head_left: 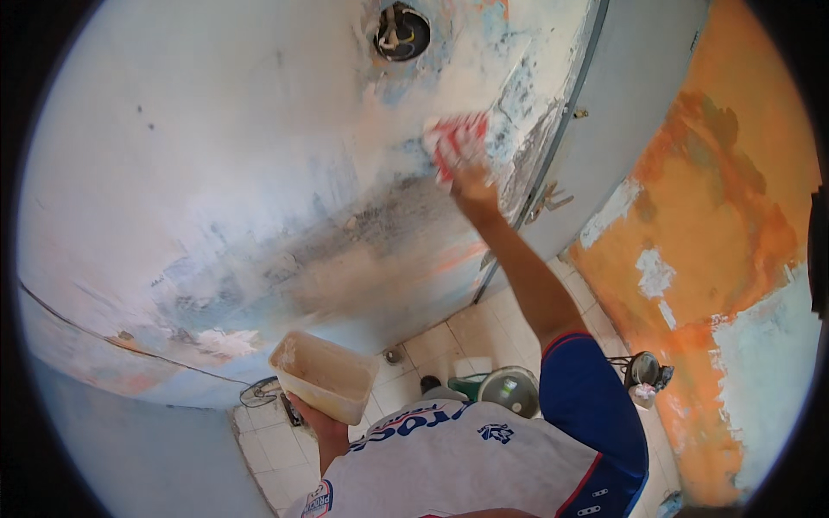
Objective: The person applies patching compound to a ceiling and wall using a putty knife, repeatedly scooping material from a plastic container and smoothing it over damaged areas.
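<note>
My right hand (pixel 475 192) is stretched up to the wall, closed around a red plastering spreader (pixel 459 145) smeared with white; motion blurs it. The spreader is at the patchy wall (pixel 259 129), left of the door frame; whether its edge touches cannot be made out. Low on the left, my left hand (pixel 318 423) grips a cream rectangular plastic tub (pixel 324 375) from its lower side. The tub is tilted, with a brownish, coated inside showing. Most of that hand's fingers are hidden behind it.
A round hole with wires (pixel 402 33) opens in the wall above. A grey door (pixel 617 129) with a handle (pixel 550 200) stands right, beside an orange peeling wall (pixel 717 190). A round basin (pixel 509 391) and a dark cable (pixel 259 393) lie on the tiled floor (pixel 436 350).
</note>
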{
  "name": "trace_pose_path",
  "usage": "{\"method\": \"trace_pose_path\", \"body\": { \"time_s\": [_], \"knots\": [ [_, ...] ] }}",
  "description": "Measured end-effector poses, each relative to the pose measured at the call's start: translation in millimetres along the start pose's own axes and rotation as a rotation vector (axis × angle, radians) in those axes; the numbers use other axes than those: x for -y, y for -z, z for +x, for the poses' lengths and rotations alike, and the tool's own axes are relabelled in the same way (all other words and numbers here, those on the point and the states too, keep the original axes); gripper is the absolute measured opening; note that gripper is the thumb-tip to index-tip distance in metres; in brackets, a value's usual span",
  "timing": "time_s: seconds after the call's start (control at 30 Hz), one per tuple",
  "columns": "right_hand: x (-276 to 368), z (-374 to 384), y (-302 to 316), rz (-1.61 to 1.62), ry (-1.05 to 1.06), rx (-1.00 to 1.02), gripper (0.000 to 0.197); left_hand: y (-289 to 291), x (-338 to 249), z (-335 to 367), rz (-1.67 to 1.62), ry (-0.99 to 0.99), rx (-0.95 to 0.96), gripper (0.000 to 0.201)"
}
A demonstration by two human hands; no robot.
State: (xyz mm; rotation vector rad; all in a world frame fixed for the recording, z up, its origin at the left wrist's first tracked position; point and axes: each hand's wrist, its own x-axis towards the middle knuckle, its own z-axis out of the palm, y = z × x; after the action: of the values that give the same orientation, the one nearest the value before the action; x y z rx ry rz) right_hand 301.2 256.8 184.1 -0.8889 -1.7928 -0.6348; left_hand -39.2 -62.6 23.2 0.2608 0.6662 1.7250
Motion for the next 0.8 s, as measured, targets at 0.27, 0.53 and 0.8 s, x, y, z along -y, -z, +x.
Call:
{"method": "trace_pose_path", "body": {
  "time_s": [0.27, 0.53, 0.8],
  "knots": [
    [4.2, -63.5, 41.1, 0.016, -0.118, 0.038, 0.050, 43.7, -6.8, -26.7, 0.070, 0.018, 0.054, 0.075],
    [-64.8, 76.8, 47.9, -0.171, -0.315, -0.149, 0.028, 2.0, -33.2, -70.7, 0.424, -0.040, -0.109, 0.075],
    [3.8, -170.8, 6.8, 0.147, -0.638, 0.230, 0.063, 38.2, -40.1, -67.5, 0.059, 0.042, -0.125, 0.074]
  ]
}}
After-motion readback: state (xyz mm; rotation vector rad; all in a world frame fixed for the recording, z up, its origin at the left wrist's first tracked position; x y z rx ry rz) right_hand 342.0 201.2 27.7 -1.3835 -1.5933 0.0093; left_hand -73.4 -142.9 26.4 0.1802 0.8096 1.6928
